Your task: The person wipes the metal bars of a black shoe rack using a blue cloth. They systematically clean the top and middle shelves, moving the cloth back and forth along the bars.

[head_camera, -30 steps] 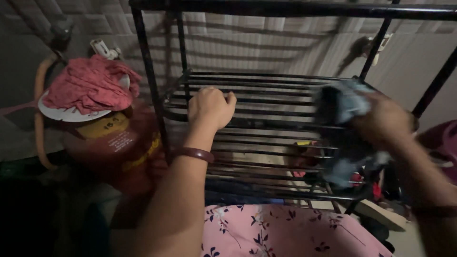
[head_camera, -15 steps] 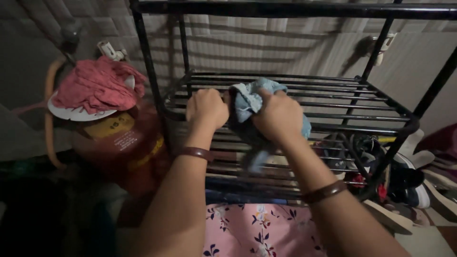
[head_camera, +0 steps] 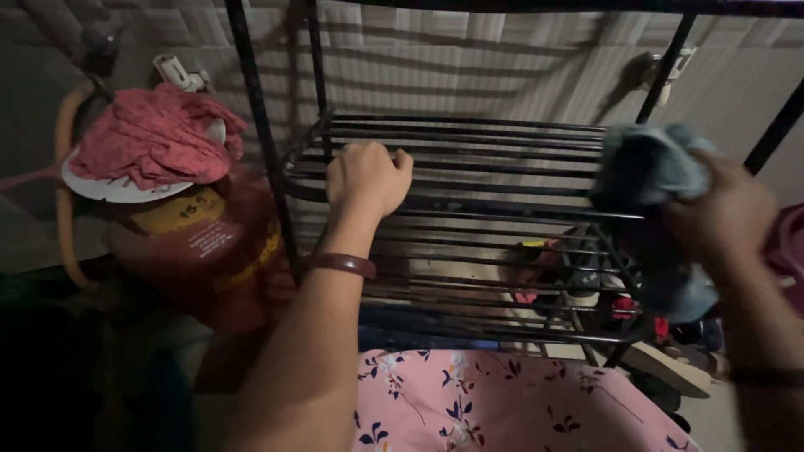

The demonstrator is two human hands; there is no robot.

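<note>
The left hand (head_camera: pixel 366 178) was closed in a fist on the front bars of the black metal rack (head_camera: pixel 469 167), at the left end of its middle shelf. A dark bangle (head_camera: pixel 339 264) sat on that wrist. The right hand (head_camera: pixel 727 213) was clamped around a bunched blue-grey cloth (head_camera: pixel 649 167), held at the right end of the same shelf, near the front right upright. The picture was blurred there, so contact between cloth and bars could not be confirmed.

The shelf bars ran left to right, and that was the long axis. The cloth lay well apart from the left hand, at the opposite end of the shelf, and the right hand alone held it.

Beside the rack on the left stood a red gas cylinder (head_camera: pixel 209 251) with a pink rag (head_camera: pixel 155 138) heaped on top. Shoes (head_camera: pixel 586 276) were visible on the lower level.
</note>
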